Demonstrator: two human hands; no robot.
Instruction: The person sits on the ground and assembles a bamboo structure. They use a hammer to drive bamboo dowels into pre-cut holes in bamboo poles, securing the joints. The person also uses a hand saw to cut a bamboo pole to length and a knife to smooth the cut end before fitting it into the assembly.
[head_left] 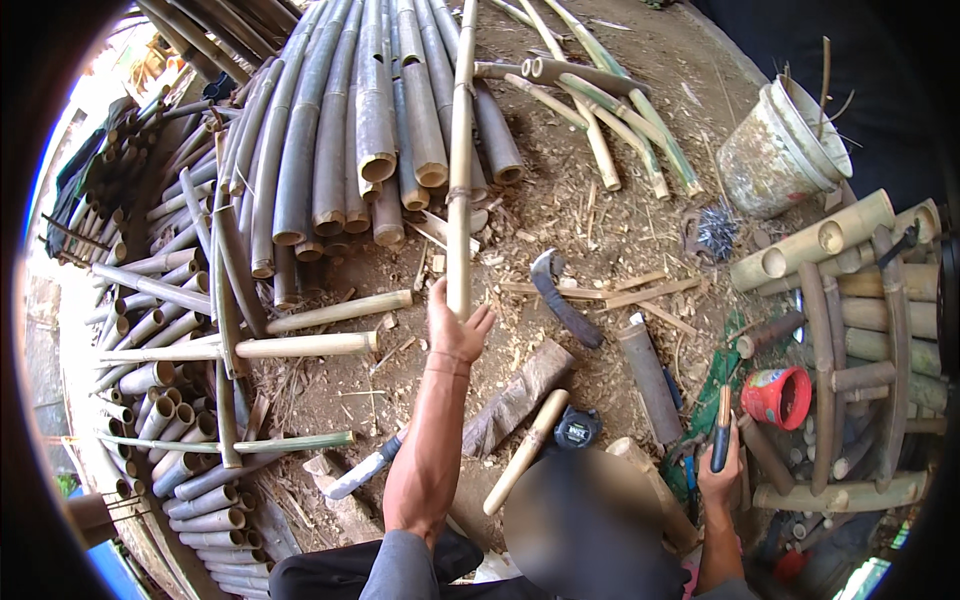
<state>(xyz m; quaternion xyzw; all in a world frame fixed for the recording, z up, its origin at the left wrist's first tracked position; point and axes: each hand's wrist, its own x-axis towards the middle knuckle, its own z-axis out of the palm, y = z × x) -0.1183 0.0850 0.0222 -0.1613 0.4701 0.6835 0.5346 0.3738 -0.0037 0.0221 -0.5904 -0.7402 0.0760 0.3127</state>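
Observation:
A long pale bamboo pole (460,150) stretches away from me past the upper edge. Its near end lies in my left hand (458,325), between the thumb and the fingers, which are partly spread. My right hand (720,472), at the lower right, is wrapped round a tool (721,440) with a black grip and a slim brown upper part; its exact kind is unclear. Beside my left forearm lies a long blade (360,476) with a bluish handle. A curved dark tool (565,302) and a split log (520,395) lie beyond, and a short bamboo stick (527,452) is nearer me.
Thick bamboo poles (330,150) are piled at upper left, with cut lengths (185,430) stacked below. A dirty white bucket (770,150), a red pot (775,397) and a bamboo frame (850,370) stand right. A dark tape measure (577,428) lies centrally. Blur hides the bottom middle.

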